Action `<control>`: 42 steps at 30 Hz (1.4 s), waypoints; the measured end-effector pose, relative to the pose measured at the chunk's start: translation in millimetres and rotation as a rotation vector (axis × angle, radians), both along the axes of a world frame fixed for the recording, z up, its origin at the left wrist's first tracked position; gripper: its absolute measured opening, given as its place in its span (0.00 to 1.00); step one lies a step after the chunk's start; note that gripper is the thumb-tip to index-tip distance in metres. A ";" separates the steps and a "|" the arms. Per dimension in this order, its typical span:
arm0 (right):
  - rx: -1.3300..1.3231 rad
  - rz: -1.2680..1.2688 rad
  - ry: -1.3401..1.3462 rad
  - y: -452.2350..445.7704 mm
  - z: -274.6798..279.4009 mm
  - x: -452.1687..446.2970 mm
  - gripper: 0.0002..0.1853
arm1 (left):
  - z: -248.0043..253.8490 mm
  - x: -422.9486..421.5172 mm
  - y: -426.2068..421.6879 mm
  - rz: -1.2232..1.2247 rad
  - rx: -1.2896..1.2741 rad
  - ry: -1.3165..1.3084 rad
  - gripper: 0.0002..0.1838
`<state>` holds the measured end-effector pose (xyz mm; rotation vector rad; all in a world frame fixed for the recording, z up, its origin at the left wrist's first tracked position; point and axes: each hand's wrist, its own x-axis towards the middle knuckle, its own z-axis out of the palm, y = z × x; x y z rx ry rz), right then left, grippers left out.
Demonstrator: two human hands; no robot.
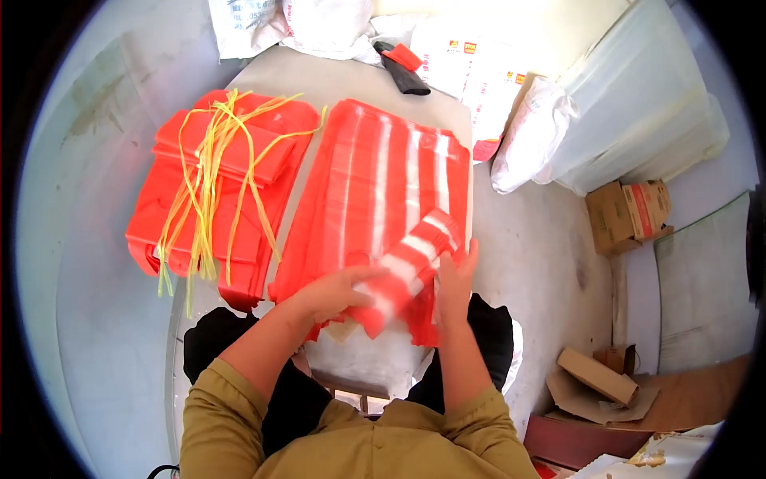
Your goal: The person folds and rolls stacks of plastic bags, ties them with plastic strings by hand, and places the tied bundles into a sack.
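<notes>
A pile of red and white striped plastic bags [359,176] lies flat in the middle of the table. Over its lower right part, a folded striped bundle [411,259] slants between my hands. My left hand [339,294] is at the bundle's lower left end, thumb and fingers closed on it, and the end there is blurred. Against the bundle's right side is my right hand [457,279], fingers pointing up and bent round its edge. To the left sits a stack of folded red bags [199,231], with loose yellow strips [209,176] lying across the top.
A black item with a red band [403,68] rests at the table's [307,72] far edge, near white sacks [327,28]. A white wrapped bundle [533,136] leans at the right. Cardboard boxes [626,215] and flattened cardboard [598,383] are further right.
</notes>
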<state>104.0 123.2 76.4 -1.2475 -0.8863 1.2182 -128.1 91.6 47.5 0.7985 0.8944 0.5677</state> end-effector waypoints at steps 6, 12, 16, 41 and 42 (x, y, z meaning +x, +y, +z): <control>-0.083 0.026 0.169 -36.6 -15.1 -16.7 0.44 | 6.0 10.6 -9.3 0.010 -0.019 -0.218 0.37; 0.052 0.058 -0.208 -34.8 -16.7 -13.0 0.47 | 21.4 14.7 -23.0 -0.199 0.320 0.043 0.39; 0.090 0.149 -0.316 -29.9 -19.7 -7.3 0.46 | 15.9 18.3 -28.2 -0.279 0.300 0.037 0.37; -0.170 0.121 0.196 -10.3 -16.2 7.2 0.47 | 14.1 -60.1 27.5 0.779 0.186 -0.251 0.24; -0.169 0.149 0.276 -11.6 -9.1 5.4 0.43 | 11.7 -51.3 26.3 0.667 0.188 -0.336 0.25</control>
